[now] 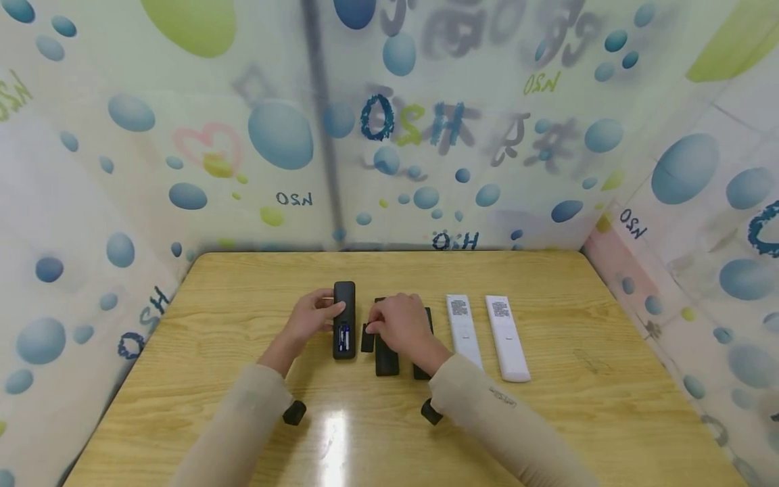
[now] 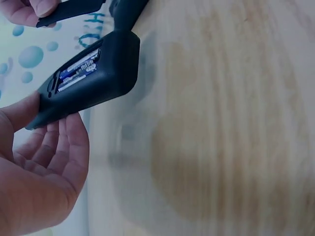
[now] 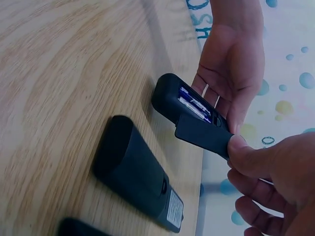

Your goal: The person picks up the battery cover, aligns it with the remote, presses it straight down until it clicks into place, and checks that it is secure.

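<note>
My left hand point(image 1: 314, 314) grips a black remote control point(image 1: 344, 304) by its sides, back face up. Its battery compartment is uncovered, and two blue-and-silver batteries point(image 2: 78, 70) lie inside it. Between thumb and fingers my right hand point(image 1: 402, 325) pinches a thin black battery cover point(image 3: 202, 136). In the head view the cover hangs just right of the remote; in the right wrist view it overlaps the remote near the compartment. Under my right hand lies a second black remote point(image 1: 387, 358), partly hidden, its back up with the cover on.
Another black remote point(image 1: 421, 372) lies partly behind my right hand. Further right, two white remotes point(image 1: 465, 331) point(image 1: 508, 338) lie back up, side by side. The wooden table point(image 1: 243, 291) meets a patterned curtain point(image 1: 426, 169) at its far edge.
</note>
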Tool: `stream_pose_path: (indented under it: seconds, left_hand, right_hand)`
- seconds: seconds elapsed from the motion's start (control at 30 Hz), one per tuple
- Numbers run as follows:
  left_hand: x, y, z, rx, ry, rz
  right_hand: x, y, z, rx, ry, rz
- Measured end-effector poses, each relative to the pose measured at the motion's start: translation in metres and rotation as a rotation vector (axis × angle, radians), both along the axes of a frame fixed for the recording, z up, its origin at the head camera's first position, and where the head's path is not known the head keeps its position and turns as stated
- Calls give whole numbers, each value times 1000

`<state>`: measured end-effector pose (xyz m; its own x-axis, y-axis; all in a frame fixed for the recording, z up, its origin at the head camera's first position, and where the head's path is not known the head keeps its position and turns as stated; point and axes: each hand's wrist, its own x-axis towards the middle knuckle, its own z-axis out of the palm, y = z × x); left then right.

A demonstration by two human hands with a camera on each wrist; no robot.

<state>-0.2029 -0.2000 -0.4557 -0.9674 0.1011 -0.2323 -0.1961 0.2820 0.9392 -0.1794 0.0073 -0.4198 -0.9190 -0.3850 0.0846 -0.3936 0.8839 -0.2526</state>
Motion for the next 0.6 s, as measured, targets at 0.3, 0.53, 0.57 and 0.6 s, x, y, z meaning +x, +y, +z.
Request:
stream_pose_path:
  seconds: [0.3, 0.53, 0.57, 0.6]
  left_hand:
    - [1, 10, -8, 31, 42, -21]
    - [3, 13, -6, 35, 34, -2]
    - [3, 13, -6, 38, 35, -1]
    - [3, 13, -6, 42, 38, -2]
  right_hand:
    - [-4, 11, -2, 21, 25, -9]
    - [-4, 11, -2, 24, 25, -1]
    - [-4, 10, -2, 22, 24, 3]
    - [-4, 9, -1, 20, 25, 9]
